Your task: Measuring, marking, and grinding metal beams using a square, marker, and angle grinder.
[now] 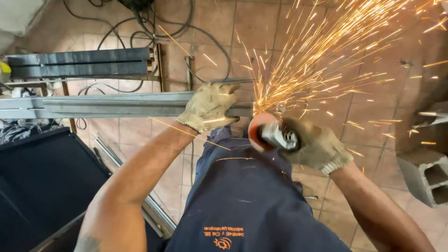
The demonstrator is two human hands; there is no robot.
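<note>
Fingers of the gloved left hand (208,106) are closed around a long grey steel bar (107,105), near its cut end. Gloved right hand (313,147) grips an angle grinder (272,134), its disc at the bar end, sparks (322,56) spraying over the tiled floor (261,28). Concrete block (427,175) stands right.

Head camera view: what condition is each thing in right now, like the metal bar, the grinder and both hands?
Metal bar: lying level, its end being ground.
Angle grinder: running, throwing sparks up and to the right.
Left hand: gloved, gripping the bar near its end.
Right hand: gloved, wrapped around the grinder.
Cables: loose on the tiled floor.
Concrete block: on the floor, hollows showing.
</note>
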